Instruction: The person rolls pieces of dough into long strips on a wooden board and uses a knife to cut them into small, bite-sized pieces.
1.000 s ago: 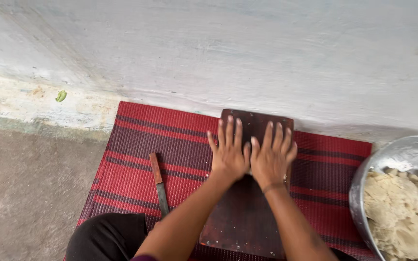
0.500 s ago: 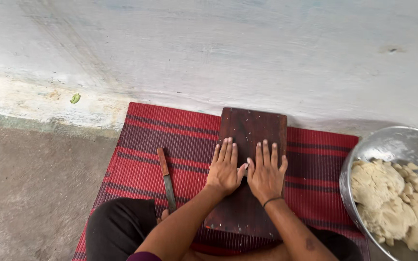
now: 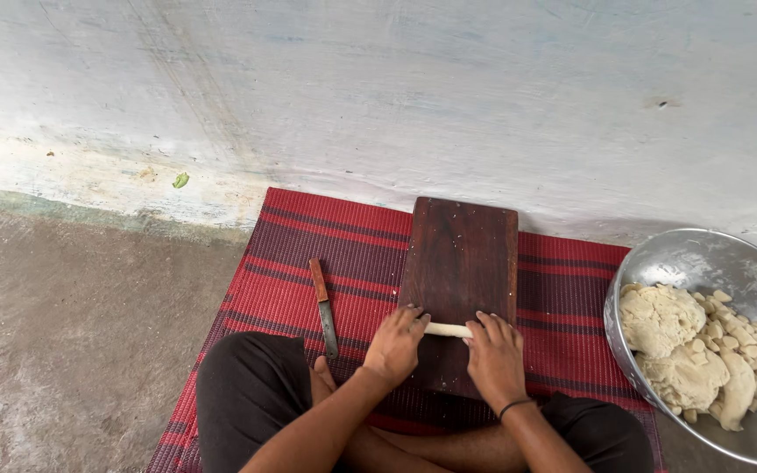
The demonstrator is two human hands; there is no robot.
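A dark wooden board [image 3: 462, 254] lies on a red striped mat [image 3: 291, 254] against a white wall. A thin pale roll of dough [image 3: 448, 330] lies across the near part of the board. My left hand [image 3: 396, 343] rests palm down on its left end, and my right hand [image 3: 494, 355] on its right end. Only the middle of the roll shows between them. A knife with a wooden handle [image 3: 323, 305] lies on the mat, left of the board.
A large metal bowl [image 3: 703, 263] holding lumps and small pieces of pale dough [image 3: 694, 350] sits at the right. My crossed legs in dark trousers [image 3: 247, 394] fill the bottom. Bare concrete floor [image 3: 63, 333] spreads to the left.
Both hands have slid back along the board toward me, from its far half to its near part. The dough roll now shows between them. The view has shifted, so the bowl shows more.
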